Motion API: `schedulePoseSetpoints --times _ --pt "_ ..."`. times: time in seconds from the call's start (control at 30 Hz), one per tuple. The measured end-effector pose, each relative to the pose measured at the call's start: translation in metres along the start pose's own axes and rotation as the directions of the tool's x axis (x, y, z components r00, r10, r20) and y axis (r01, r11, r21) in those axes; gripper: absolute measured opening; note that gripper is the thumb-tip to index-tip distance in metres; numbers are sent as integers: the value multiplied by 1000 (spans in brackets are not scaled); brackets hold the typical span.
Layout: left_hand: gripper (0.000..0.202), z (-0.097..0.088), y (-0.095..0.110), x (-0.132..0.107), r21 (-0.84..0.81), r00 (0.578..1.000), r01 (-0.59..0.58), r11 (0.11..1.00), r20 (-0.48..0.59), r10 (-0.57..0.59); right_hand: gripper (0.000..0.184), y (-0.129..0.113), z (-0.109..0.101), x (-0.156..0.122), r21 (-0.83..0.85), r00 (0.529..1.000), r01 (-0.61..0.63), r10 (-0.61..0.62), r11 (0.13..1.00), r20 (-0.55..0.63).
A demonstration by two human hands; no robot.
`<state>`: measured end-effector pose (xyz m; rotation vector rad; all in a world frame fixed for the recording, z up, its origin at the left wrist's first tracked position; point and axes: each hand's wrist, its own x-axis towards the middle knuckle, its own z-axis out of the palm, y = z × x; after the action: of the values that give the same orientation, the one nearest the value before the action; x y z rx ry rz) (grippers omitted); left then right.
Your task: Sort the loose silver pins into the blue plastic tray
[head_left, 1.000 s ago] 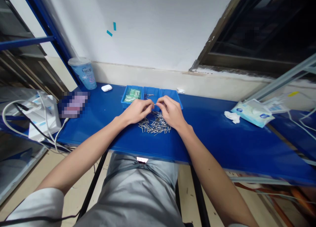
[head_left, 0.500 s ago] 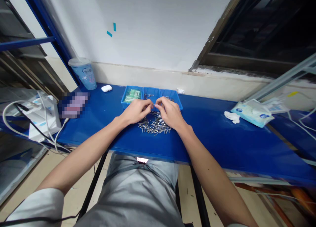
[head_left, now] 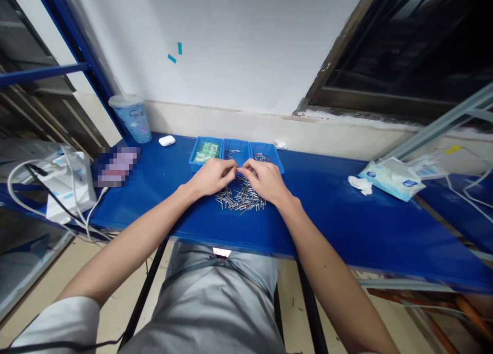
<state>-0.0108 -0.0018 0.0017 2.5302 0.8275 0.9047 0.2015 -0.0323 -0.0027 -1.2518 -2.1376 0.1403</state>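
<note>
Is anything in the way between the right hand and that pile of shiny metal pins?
Nothing visible does: the bare right hand is close by the loose pile of thin, silvery metal pins, and the open blue plastic bins sit beyond the pile.

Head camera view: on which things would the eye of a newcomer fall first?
Probably first on the loose pile of small silver metal pins on the shiny blue tabletop, with the bare left hand and bare right hand close together by its far edge. Just beyond stand three blue plastic bins in a row, the leftmost holding green packets.
</note>
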Motion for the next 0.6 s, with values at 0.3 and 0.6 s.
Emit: schedulePoseSetpoints --times 0.3,0.6 --pt "29 0 0 0 16 1000 4 1000 17 -5 17 1 1 0 22 999 12 -13 1000 30" --pt "29 0 -1 -1 16 1000 14 1000 16 -15 18 0 -1 -1 78 999 12 -14 997 29"
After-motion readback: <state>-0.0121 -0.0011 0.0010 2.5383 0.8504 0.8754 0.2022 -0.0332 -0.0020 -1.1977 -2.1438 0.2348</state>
